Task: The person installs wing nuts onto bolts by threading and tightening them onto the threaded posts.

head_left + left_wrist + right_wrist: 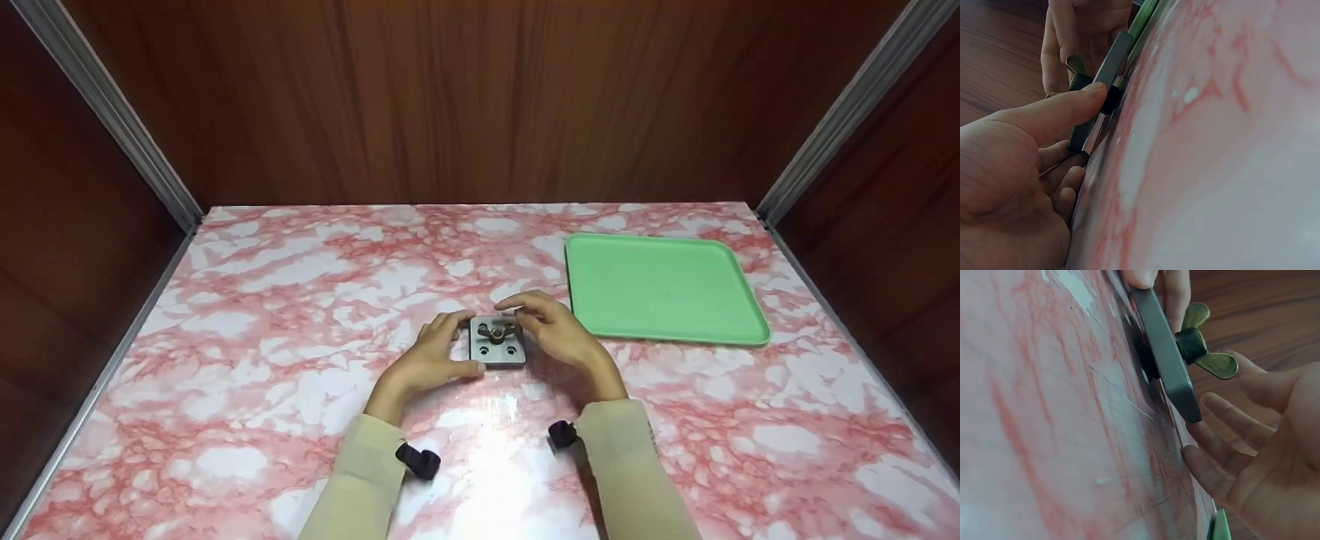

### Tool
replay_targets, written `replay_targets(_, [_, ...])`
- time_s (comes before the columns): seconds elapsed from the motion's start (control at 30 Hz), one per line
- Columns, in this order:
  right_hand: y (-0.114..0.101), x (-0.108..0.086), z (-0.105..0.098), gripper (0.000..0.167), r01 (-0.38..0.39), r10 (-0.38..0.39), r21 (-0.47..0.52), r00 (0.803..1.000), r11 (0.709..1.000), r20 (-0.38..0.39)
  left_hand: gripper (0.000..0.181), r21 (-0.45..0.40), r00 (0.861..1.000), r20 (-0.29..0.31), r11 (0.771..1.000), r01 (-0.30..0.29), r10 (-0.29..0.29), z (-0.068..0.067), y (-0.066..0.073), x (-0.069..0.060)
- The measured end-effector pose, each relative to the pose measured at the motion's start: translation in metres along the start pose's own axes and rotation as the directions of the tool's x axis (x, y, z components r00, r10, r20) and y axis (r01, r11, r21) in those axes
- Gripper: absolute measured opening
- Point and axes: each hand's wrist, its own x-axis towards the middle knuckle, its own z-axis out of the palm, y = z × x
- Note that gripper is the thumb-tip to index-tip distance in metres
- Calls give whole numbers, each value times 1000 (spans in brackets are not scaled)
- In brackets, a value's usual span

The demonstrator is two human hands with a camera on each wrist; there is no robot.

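Note:
A square grey metal plate [492,360] with holes lies at the middle of the table, slightly raised on a dark part beneath it. A brass-coloured wing nut [1219,365] sits at its centre, on the upper face. My left hand [429,358] grips the plate from the left, thumb on the near edge and fingers toward the far corner. To the right is my right hand [559,330], its fingers loosely bent and holding nothing. In the right wrist view, its fingertips [1193,430] are close to the plate's corner; whether they touch is unclear.
A green tray [664,289] lies at the right rear of the red-and-white marbled table [225,405]. Brown wood-grain panels [450,105] with metal edge strips enclose the back and sides.

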Motion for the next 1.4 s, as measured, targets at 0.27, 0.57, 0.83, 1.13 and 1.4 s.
replay_targets(0.27, [-1,0,3,43,66,-65,-23,998,998,21,92,-12,1000,-6,1000,-6,6,0,0,0])
replay_targets(0.57, [-1,1,3,49,86,-83,-36,994,996,77,93,-12,1000,3,1000,0,0,0,0,0])
replay_targets(0.83, [0,0,1,53,56,-51,-49,993,997,104,94,-4,1000,9,1000,7,-7,-1,1,-1])
replay_targets(1.13, [0,0,0,52,34,-26,-57,989,998,143,95,7,1000,13,1000,-8,8,-1,0,0])
replay_targets(1.4, [-1,-1,0,52,29,-13,-93,986,995,164,94,13,1000,12,1000,4,-5,-1,0,0])
